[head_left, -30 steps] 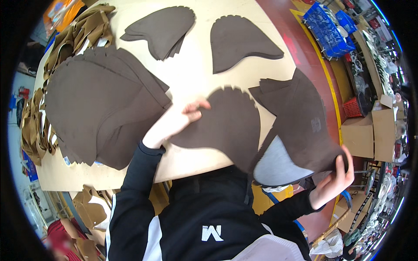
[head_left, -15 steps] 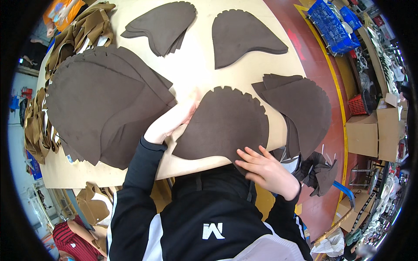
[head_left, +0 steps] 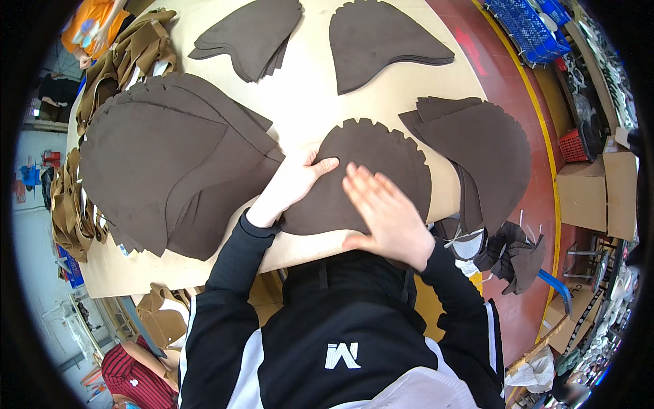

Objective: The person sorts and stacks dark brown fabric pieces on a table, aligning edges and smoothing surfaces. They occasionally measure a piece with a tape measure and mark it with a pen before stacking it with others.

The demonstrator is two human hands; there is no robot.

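Dark brown and matt, a smooth sheet (head_left: 381, 146) with notched, rounded top is laid on the pale worktop (head_left: 163, 276), before the body. At its nine o'clock edge it is held by the left hand (head_left: 300, 177), thumb on top, fingers hidden. The right hand (head_left: 392, 218), opened wide and blurred, is placed over it toward five o'clock; whether it is touched cannot be told. By uneven pressure, the soft-looking sheet could be creased or shifted. At nine o'clock, a broad layered stack (head_left: 150, 143) could be disturbed if bumped by the left wrist.
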